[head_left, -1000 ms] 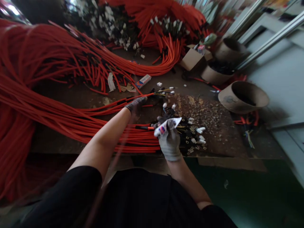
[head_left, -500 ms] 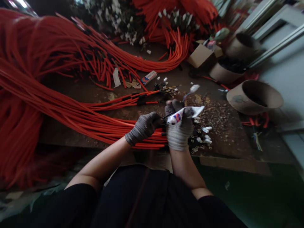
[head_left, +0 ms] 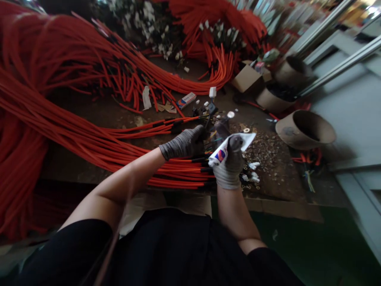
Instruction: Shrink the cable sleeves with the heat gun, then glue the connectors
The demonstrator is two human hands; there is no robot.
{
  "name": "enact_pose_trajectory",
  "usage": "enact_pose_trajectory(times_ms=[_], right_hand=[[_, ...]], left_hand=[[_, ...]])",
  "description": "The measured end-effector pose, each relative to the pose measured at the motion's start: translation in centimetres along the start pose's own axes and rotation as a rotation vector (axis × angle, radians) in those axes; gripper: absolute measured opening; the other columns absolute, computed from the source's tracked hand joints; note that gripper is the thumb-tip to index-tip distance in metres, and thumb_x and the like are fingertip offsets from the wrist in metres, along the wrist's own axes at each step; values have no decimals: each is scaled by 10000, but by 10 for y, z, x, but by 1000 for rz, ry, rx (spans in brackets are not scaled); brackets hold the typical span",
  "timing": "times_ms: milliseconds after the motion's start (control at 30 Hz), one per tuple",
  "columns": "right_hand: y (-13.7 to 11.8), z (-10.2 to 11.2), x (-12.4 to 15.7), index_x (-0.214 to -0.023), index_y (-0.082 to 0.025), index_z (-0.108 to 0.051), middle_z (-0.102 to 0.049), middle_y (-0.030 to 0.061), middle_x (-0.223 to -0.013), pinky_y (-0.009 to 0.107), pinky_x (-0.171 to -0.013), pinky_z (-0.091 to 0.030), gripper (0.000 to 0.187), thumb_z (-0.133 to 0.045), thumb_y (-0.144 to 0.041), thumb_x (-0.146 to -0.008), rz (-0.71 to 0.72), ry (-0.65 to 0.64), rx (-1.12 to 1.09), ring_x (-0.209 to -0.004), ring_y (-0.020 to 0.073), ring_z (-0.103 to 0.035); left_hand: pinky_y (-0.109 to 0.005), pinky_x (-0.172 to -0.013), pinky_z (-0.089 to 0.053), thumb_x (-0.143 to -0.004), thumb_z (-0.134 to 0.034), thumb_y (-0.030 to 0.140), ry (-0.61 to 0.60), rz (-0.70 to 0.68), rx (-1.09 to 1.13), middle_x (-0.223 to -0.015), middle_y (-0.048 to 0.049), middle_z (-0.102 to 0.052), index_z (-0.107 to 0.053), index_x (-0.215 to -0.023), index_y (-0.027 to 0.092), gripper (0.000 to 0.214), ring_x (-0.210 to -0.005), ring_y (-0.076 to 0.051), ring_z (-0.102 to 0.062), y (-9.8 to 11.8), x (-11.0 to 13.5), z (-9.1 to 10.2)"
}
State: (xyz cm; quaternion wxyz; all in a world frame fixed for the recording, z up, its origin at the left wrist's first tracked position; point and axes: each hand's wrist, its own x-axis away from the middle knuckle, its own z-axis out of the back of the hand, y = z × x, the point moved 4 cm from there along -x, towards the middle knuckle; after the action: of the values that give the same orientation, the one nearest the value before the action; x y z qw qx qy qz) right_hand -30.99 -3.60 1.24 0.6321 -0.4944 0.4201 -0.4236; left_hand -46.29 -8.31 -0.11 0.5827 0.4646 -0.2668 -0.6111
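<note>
My left hand (head_left: pixel 187 142), in a grey knit glove, is closed above the orange cables (head_left: pixel 175 171). From its fingertips a dark wire lead appears to run up to a black piece (head_left: pixel 212 108) and a white plug (head_left: pixel 212 92). My right hand (head_left: pixel 228 171), also gloved, grips a white squeeze tube (head_left: pixel 216 157) with a red and blue logo; the thumb presses on it. Thin coloured wires show between the two hands, partly hidden by the fingers. Under the right hand lie white connectors (head_left: pixel 254 176) and small ring terminals.
Large bundles of orange cable (head_left: pixel 59 59) cover the bench's left and back. A small printed box (head_left: pixel 186 100) lies behind my hands. Right of them stand an open carton (head_left: pixel 246 78) and round tubs (head_left: pixel 297 133). Small scraps (head_left: pixel 268 145) litter the bench top (head_left: pixel 279 174).
My left hand has risen slightly and drawn away from the tube. The white plug, earlier right of my right hand, now stands above and between both hands. The view has shifted a little.
</note>
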Motion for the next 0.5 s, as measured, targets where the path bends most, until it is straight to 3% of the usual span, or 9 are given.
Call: enact_pose_trajectory(times_ms=[100,200,267,367,433,500], right_hand=[[-5,2,9,-852,-229,-713,-740,61,-938,412,-931,-573,357,-508,-519,-888,10,1,-98,-993,209,-696],[-7,1,16,-789,-223,-716,-732,26,-826,322,-805,-593,304,-605,-500,-849,-24,31,-250,-816,163,-702],[-11,-2,21,-753,-226,-714,-715,14,-768,331,-827,-584,321,-622,-518,-848,0,29,-293,-800,162,-699],[-11,-11,25,-710,-225,-702,-698,35,-736,385,-864,-576,435,-548,-592,-885,-17,-107,-303,-796,187,-698],[-2,-14,22,-721,-232,-679,-697,39,-745,362,-726,-587,481,-497,-645,-887,-103,-128,-330,-684,169,-671],[11,-13,16,-771,-238,-651,-685,17,-731,290,-522,-525,451,-508,-654,-868,-175,-76,-355,-552,127,-606]], left_hand=[[-261,-636,-445,-786,-580,263,-27,-23,125,-777,-19,-588,-586,-945,148,196,-656,-125,-473,-8,-4,8],[-279,-661,-458,-743,-669,283,18,-44,256,-765,-9,-572,-593,-900,156,216,-660,-124,-474,-8,0,9],[-266,-639,-464,-736,-709,336,88,12,465,-742,4,-565,-585,-853,167,240,-637,-112,-488,-6,3,7],[-226,-522,-427,-734,-742,449,122,193,784,-673,30,-541,-582,-861,177,340,-545,-88,-476,-2,6,9],[-212,-479,-399,-704,-774,476,122,253,864,-647,36,-534,-605,-890,175,392,-512,-82,-467,3,11,20],[-211,-504,-415,-657,-820,460,161,231,825,-680,24,-561,-637,-924,174,432,-555,-90,-502,10,20,35]])
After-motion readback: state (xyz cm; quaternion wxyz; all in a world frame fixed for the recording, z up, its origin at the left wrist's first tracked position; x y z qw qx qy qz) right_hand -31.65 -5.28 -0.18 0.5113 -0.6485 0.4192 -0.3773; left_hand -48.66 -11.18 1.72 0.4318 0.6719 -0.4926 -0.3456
